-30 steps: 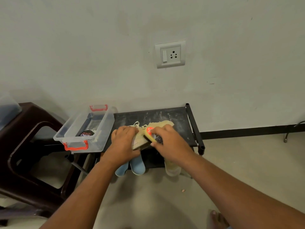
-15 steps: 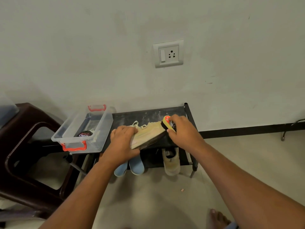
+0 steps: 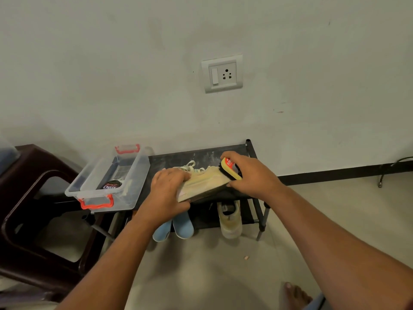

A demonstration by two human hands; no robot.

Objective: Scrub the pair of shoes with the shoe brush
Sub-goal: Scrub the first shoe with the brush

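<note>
The left hand (image 3: pixel 166 191) grips the heel end of a cream shoe (image 3: pixel 205 182), fingers curled over its top and thumb under the sole; the shoe lies tilted on its side over the front edge of the rack (image 3: pixel 178 158), its toe pointing to the right edge, its laces loose toward the back; the right hand (image 3: pixel 252 175) is closed round the brush (image 3: pixel 230 167), a yellow block with a red label and black bristles; the bristles touch the shoe at its toe end, near the rack's right back corner; the top of the rack is black and dusted with pale marks; a clear box (image 3: pixel 136 175) with red handles stands at the rack's left edge, partly overhanging it, and holds a dark tin (image 3: pixel 111 185); the second shoe (image 3: pixel 230 222) sits on the lower shelf under the right side, toe outward past the front edge; blue slippers (image 3: pixel 174 228) poke out beneath the left hand; a brown chair (image 3: pixel 26 175) stands left of the rack; a socket (image 3: pixel 222 73) is on the wall above; a bare foot (image 3: pixel 295 294) shows on the floor.
</note>
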